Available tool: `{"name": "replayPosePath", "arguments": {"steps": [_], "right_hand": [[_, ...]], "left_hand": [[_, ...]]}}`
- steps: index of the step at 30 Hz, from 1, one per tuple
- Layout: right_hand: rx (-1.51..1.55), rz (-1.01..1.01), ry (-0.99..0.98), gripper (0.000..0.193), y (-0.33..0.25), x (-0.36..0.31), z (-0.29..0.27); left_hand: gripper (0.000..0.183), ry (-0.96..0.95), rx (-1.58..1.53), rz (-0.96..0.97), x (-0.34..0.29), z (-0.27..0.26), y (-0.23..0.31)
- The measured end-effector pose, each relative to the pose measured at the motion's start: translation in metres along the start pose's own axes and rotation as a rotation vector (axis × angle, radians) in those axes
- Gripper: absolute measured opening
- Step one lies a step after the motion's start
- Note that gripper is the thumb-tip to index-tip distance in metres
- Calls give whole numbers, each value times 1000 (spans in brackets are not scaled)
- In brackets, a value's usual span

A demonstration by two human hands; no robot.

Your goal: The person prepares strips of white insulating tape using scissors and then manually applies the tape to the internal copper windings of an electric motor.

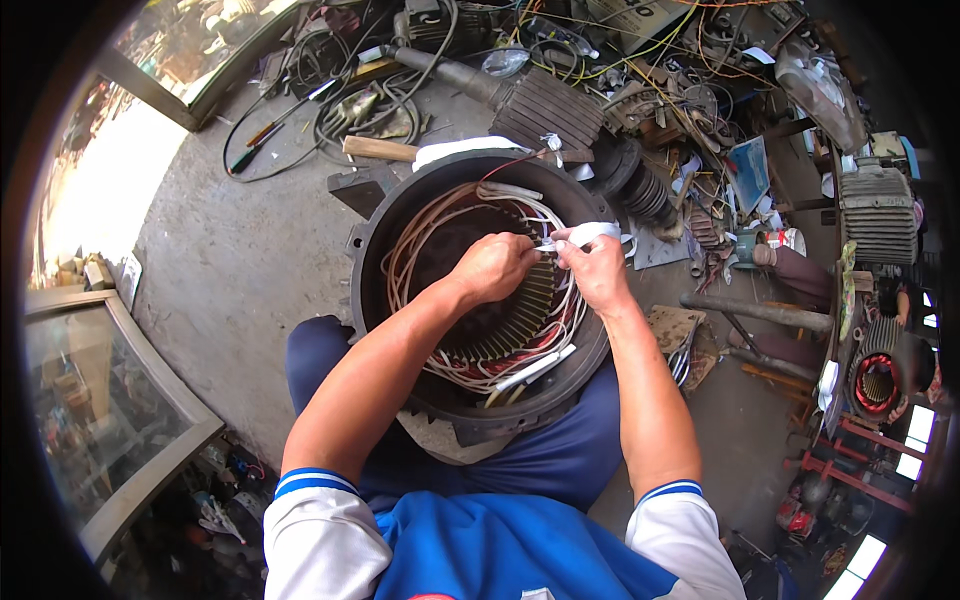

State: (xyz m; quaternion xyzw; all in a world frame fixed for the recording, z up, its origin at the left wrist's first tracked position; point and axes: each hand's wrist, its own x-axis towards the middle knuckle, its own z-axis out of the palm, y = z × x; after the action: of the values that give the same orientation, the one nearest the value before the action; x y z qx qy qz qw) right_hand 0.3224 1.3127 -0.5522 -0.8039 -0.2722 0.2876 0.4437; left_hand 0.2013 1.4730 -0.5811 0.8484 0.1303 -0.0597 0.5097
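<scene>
A large round motor stator (590, 370) in a dark housing stands between my knees. Pale lead wires (402, 245) loop around the inside of its rim, above a ring of slots (520, 315). Over the right part of the winding, my left hand (495, 265) is closed, its fingertips pinching a white strip of tape. My right hand (598, 270) grips the same white tape (594, 233) between thumb and fingers, close beside the left. Part of the tape hangs past the right hand's knuckles. The fingers hide exactly where the tape meets the winding.
A wooden-handled hammer (380, 149) and a white cloth (470, 146) lie behind the housing. A finned motor body (548, 108) and tangled cables (375, 115) are farther back. A glass-paned frame (115, 390) stands at left. Another finned motor (878, 215) sits at right.
</scene>
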Motion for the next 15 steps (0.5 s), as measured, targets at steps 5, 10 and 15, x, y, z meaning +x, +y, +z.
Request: {"name": "replayPosePath", "arguments": {"steps": [5,10,15], "right_hand": [[-414,-485,212,17,-10,0,10],[-681,-454,255,16,-5,-2,9],[-437,-515,306,15,-11,0,11]], "left_hand": [[34,213,-25,77,13,5,0],[39,233,-184,254,41,4,4],[38,126,-385,263,46,9,4]]}}
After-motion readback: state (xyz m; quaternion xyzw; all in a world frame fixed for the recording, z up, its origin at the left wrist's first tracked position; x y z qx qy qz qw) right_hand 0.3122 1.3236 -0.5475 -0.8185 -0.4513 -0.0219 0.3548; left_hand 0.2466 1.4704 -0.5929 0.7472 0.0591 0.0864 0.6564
